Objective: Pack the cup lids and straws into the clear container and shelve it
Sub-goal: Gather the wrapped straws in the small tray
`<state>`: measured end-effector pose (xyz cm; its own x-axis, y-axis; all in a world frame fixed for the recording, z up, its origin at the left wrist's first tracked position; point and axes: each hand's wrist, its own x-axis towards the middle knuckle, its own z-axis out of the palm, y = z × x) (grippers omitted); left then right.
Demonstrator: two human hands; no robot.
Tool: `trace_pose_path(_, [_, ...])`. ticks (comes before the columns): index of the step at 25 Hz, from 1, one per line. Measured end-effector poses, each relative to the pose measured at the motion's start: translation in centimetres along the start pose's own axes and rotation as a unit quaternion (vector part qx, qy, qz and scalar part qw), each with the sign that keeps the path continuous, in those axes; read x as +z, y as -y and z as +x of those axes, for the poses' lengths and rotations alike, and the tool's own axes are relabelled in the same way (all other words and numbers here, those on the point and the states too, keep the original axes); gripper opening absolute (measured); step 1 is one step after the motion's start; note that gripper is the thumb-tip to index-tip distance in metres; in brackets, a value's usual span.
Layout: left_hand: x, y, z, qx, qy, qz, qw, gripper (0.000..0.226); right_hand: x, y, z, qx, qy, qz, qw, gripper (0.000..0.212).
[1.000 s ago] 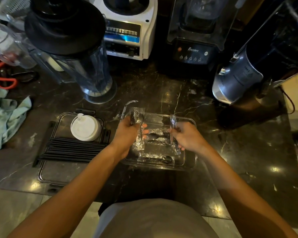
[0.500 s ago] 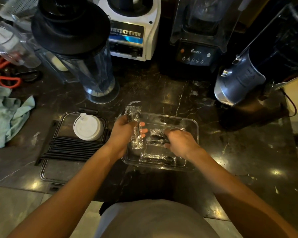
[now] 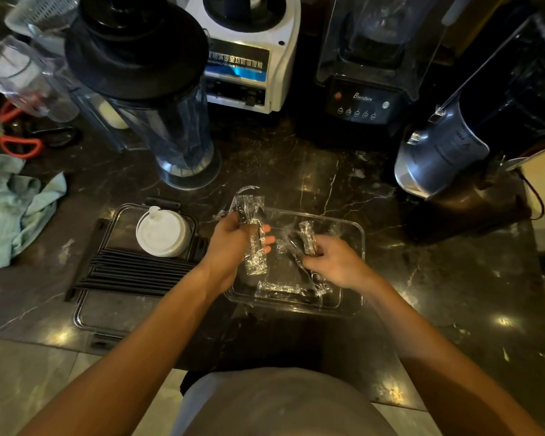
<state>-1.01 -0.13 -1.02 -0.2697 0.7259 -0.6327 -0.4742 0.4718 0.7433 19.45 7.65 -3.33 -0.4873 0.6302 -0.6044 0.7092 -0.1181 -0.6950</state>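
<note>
**Packing barely begun: lids and straws are outside the container**

From the head camera, the only view we have, we look down on a dark marble counter (image 3: 296, 171) with blenders (image 3: 362, 89) ranged along its back edge. The clear container (image 3: 357, 234) sits at centre, just in front of us. What lies in it is not lids or straws, as far as we can tell: we make out several small packets in crinkled clear wrap (image 3: 280, 289), each with something dark inside that we cannot identify.

Our left hand (image 3: 233, 243) has its fingers curled round one such wrapped packet (image 3: 254, 234), held upright over the container's left edge. Our right hand (image 3: 334, 259) is down inside the container, fingers closed on another wrapped packet (image 3: 307, 237).

The things the task names lie to the left. A white cup lid (image 3: 162, 232) rests on a flat clear tray (image 3: 85, 319), which may be the container's own lid, and a bundle of black straws (image 3: 132, 272) lies across that tray, just below the white lid. Both are near the container but apart from it, and neither hand touches them.

We judge that the container is being cleared or rearranged to make room. Neither the lid nor the straws are in yet, so loading them, closing the container and shelving it all remain. No shelf is in view.
</note>
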Motion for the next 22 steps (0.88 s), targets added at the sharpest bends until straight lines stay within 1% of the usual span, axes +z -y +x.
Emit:
trace_pose_path(2, [0.2, 0.3, 0.1, -0.002, -0.002, 0.008, 1.0, 0.018, -0.7, -0.2, -0.6, 0.004, 0.013, 0.148, 0.989, 0.029])
trace_pose_path(4, [0.6, 0.6, 0.0, -0.005, 0.002, 0.018, 1.0, 0.019, -1.0, -0.5, -1.0, -0.007, 0.016, 0.248, 0.969, 0.02])
trace_pose_path(6, [1.1, 0.9, 0.0, -0.013, 0.013, 0.032, 0.999, 0.021, -1.1, -0.9, -1.2, -0.01, 0.018, 0.301, 0.953, 0.022])
trace_pose_path(7, [1.4, 1.0, -0.1, -0.018, 0.025, 0.04, 0.999, 0.022, -1.1, -0.9, -1.3, -0.011, 0.016, 0.314, 0.949, 0.019])
trace_pose_path(9, [2.0, 1.1, -0.3, -0.026, 0.048, 0.042, 0.998, 0.02, -0.8, -0.6, -1.5, -0.001, 0.008, 0.328, 0.945, 0.003])
trace_pose_path(10, [2.2, 1.0, -0.5, -0.03, 0.056, 0.035, 0.997, 0.017, -0.6, -0.2, -1.6, 0.006, 0.002, 0.331, 0.944, 0.006])
trace_pose_path(12, [2.4, 0.8, -0.6, -0.039, 0.066, 0.016, 0.997, 0.008, -0.5, 0.3, -1.7, 0.009, -0.008, 0.3, 0.954, 0.004])
trace_pose_path(14, [2.3, 0.8, -0.5, -0.055, 0.071, 0.001, 0.996, 0.007, -0.4, 0.4, -1.6, 0.006, -0.01, 0.248, 0.969, 0.014])
trace_pose_path(15, [2.3, 0.8, -0.4, -0.068, 0.072, -0.004, 0.995, 0.008, -0.4, 0.5, -1.4, 0.001, -0.008, 0.214, 0.977, 0.015])
trace_pose_path(18, [2.3, 0.8, -0.3, -0.107, 0.077, -0.016, 0.991, 0.02, -0.8, 0.9, -1.3, -0.023, -0.001, 0.126, 0.992, 0.006])
trace_pose_path(20, [2.1, 0.8, -0.3, -0.112, 0.084, -0.017, 0.99, 0.032, -0.9, 1.0, -1.1, -0.039, -0.006, 0.082, 0.996, 0.004])
trace_pose_path(22, [1.8, 0.7, -0.3, -0.107, 0.11, -0.008, 0.988, 0.04, -0.9, 1.0, -0.9, -0.051, -0.013, 0.041, 0.998, 0.005])
